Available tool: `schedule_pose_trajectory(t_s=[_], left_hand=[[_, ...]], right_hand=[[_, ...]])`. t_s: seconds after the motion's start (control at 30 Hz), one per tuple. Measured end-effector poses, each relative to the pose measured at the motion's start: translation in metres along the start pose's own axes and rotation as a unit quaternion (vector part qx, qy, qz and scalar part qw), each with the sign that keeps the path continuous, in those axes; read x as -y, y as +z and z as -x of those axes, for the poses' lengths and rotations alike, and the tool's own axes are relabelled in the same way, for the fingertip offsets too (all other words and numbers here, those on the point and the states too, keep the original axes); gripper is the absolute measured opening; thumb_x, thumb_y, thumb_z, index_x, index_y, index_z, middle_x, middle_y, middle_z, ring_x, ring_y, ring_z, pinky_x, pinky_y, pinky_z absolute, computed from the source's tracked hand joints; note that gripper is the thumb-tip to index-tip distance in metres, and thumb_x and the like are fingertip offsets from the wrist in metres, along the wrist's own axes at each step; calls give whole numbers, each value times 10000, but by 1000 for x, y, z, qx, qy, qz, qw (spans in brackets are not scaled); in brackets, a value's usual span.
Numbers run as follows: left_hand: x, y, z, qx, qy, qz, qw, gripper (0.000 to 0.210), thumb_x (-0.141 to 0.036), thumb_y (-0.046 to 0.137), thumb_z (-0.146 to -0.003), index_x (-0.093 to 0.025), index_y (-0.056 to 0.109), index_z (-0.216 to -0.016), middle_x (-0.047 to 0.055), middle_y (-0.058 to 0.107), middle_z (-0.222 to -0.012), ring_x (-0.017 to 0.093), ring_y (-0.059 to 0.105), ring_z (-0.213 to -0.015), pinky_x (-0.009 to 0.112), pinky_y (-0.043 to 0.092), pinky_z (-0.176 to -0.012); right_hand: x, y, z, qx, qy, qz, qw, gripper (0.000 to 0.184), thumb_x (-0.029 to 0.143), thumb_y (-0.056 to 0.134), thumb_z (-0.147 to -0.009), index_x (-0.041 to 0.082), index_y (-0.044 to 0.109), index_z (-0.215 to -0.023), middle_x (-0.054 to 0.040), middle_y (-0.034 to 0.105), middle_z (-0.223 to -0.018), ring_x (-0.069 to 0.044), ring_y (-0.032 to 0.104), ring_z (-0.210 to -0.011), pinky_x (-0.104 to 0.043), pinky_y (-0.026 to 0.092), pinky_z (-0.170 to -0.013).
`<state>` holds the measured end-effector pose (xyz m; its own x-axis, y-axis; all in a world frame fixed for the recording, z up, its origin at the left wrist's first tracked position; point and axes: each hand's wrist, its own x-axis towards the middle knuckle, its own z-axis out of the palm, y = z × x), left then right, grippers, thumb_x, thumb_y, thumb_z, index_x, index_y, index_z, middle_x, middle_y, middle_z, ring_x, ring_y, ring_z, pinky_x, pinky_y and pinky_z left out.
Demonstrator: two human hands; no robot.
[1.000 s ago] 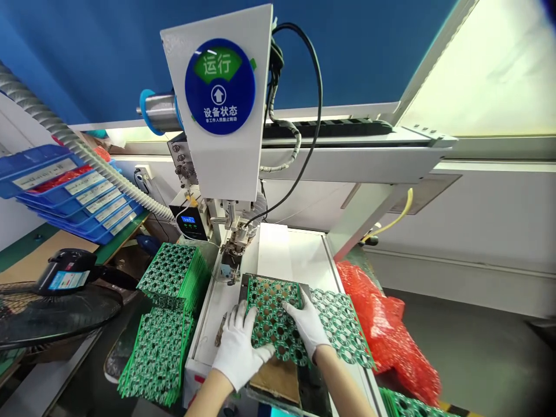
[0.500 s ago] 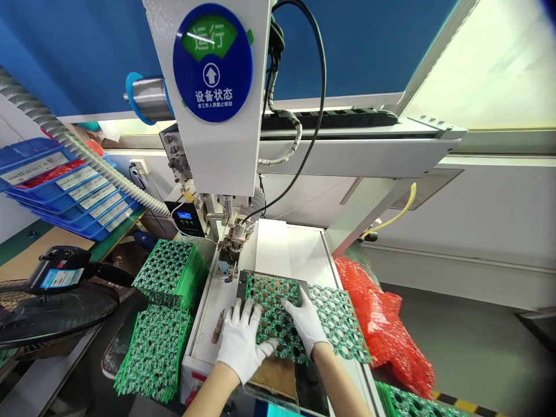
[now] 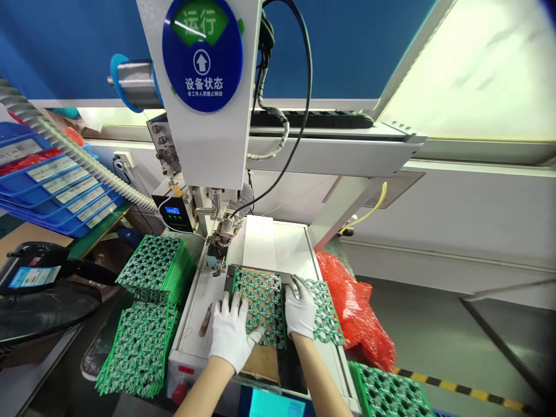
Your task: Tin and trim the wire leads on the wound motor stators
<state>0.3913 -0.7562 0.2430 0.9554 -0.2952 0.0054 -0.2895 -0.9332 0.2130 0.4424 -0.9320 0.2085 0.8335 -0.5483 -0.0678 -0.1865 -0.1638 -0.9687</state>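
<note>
A green circuit board panel (image 3: 263, 307) with rows of round cutouts lies on the dark-framed fixture with a brown base (image 3: 263, 365). My left hand (image 3: 232, 333), in a white glove, rests along its left edge, fingers spread and thumb over the lower part. To the right lies a second circuit board panel (image 3: 325, 315). My right hand (image 3: 300, 310), also gloved, has its fingers curled over this panel's left edge, its palm beside the first panel. The fingertips of the right hand are partly hidden.
Behind the fixture stands a soldering machine head (image 3: 223, 231). Stacked panels stand at left (image 3: 150, 266) and lower right (image 3: 393, 391). A brown-handled tool (image 3: 205, 320) lies left of my left hand. A red plastic bag (image 3: 356, 313) and a fan (image 3: 39, 307) flank the machine.
My right hand has moved off the first panel to its right side, and its fingers have curled. My left hand stays on the first panel's left edge. The camera view has shifted.
</note>
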Motion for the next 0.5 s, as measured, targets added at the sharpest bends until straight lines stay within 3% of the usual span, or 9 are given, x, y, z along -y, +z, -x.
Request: schedule_pose_trajectory(t_s=[0.07, 0.2, 0.4, 0.5], left_hand=[[1, 3, 0, -7, 2, -2, 1000, 690, -612, 357, -825, -121, 367, -1311, 172, 336, -1373, 421, 252, -1228, 602, 200, -967], [0, 5, -1, -17, 5, 5, 1000, 686, -591, 416, -813, -110, 383, -1301, 181, 352, -1361, 432, 258, -1220, 609, 202, -964], [1, -6, -4, -26, -6, 48, 998, 629, -528, 507, -794, -116, 440, -1265, 189, 382, -1337, 435, 271, -1212, 611, 227, -964], [13, -23, 19, -27, -16, 92, 995, 559, -491, 489, -819, -201, 410, -1289, 117, 322, -1388, 365, 215, -1269, 544, 209, -1021]], right_hand=[[-2, -3, -16, 13, 19, 17, 1000, 322, 282, 544, -832, 169, 522, -1133, -95, 485, -1257, -250, 462, -1144, -487, 365, -959], [-3, 3, -41, 80, 71, 22, 994, 278, 308, 519, -858, 166, 534, -1097, -71, 566, -1107, -192, 576, -933, -402, 489, -791], [1, 8, -46, 86, 69, 38, 993, 279, 310, 514, -860, 169, 530, -1101, -73, 558, -1115, -192, 572, -934, -397, 490, -788], [2, -4, -41, 91, 41, 49, 994, 296, 326, 503, -866, 169, 521, -1116, -77, 554, -1128, -196, 571, -943, -404, 488, -793]])
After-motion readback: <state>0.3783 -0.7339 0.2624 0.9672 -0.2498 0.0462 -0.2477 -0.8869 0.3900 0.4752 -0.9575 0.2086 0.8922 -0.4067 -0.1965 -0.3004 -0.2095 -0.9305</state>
